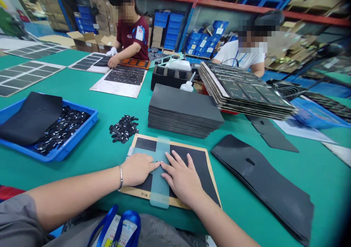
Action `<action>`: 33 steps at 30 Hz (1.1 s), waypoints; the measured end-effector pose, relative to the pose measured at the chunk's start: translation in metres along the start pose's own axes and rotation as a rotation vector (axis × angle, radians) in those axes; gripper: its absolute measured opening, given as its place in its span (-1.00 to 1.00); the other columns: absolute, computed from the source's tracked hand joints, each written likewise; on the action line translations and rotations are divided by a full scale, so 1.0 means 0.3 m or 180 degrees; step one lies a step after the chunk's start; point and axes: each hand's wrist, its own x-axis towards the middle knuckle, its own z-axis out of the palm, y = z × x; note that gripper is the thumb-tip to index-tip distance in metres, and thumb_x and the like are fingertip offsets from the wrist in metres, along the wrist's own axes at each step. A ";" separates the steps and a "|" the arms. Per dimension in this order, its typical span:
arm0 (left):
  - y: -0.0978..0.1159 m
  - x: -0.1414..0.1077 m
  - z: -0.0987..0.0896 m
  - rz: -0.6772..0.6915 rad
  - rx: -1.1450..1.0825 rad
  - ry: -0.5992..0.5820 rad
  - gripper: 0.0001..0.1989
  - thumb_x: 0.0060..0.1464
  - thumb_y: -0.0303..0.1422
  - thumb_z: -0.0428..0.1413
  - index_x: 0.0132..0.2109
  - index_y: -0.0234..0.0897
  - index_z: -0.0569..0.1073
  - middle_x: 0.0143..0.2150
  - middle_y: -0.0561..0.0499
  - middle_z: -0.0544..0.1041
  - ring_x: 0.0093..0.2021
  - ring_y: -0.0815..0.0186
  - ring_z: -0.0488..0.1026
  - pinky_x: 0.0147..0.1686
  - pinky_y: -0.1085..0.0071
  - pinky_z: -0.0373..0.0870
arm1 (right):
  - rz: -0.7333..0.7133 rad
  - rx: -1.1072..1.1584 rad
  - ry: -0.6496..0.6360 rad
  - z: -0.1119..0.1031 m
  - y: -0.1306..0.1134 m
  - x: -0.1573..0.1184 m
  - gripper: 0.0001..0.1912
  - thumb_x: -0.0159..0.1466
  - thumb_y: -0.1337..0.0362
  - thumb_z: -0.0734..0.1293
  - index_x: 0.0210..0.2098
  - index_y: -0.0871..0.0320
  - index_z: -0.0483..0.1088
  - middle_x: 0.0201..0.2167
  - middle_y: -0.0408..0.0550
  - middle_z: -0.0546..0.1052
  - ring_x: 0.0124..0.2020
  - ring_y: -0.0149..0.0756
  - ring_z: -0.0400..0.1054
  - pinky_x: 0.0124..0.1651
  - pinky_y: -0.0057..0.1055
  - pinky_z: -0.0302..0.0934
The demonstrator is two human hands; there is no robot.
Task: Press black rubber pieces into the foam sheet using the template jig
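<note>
A wood-edged board lies on the green table in front of me, with a black sheet on it. Across the board rests a translucent greenish cross-shaped template. My left hand presses near the template's centre, index finger stretched out and the other fingers curled; whether it holds anything is hidden. My right hand lies with fingers spread on the template and the black sheet, its index fingertip meeting the left one. Beyond the board sits a pile of small black pieces.
A stack of black sheets stands behind the board. Long black sheets lie right; a blue tray of small pieces is left. Stacked panels rise at the back right. Two people work across the table.
</note>
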 end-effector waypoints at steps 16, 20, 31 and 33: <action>0.190 -0.093 0.005 0.0758 -0.0573 0.1714 -0.70 0.02 -0.30 0.08 -0.05 -0.18 0.38 -0.51 0.06 0.38 -0.55 0.33 0.26 -0.55 0.40 0.02 | 0.2448 0.0165 -0.0180 0.030 0.233 -0.200 -0.36 0.29 0.01 0.04 0.24 0.26 0.04 0.27 0.07 0.03 0.27 -0.11 -0.10 0.22 0.02 -0.11; 0.151 -0.193 -0.113 0.0543 -0.1010 0.2542 -0.68 -0.02 -0.48 0.07 -0.06 -0.22 0.36 -0.59 0.11 0.25 -0.56 0.37 0.16 -0.54 0.42 0.02 | 0.2291 0.0195 0.0094 0.036 0.209 -0.214 -0.39 0.26 0.07 0.10 0.23 0.25 0.07 0.25 0.07 0.08 0.26 -0.11 -0.07 0.23 0.02 -0.14; 0.072 -0.380 -0.156 -0.0267 -0.1196 0.3049 -0.69 -0.03 -0.56 0.11 -0.10 -0.27 0.35 -0.54 0.15 0.15 -0.58 0.47 0.09 -0.59 0.51 0.05 | 0.1871 0.0626 0.0831 -0.036 0.193 -0.211 -0.59 0.27 0.09 0.09 -0.08 0.19 0.38 -0.22 0.07 0.50 -0.22 -0.14 0.39 -0.24 -0.28 0.27; 0.073 -0.379 -0.153 -0.0239 -0.1248 0.3059 -0.68 -0.04 -0.56 0.11 -0.09 -0.27 0.35 -0.54 0.15 0.15 -0.59 0.48 0.09 -0.60 0.52 0.05 | 0.1237 0.0364 0.1059 -0.055 0.162 -0.231 -0.63 0.29 0.16 0.07 -0.19 0.17 0.44 -0.32 0.07 0.50 -0.26 -0.16 0.38 -0.24 -0.28 0.24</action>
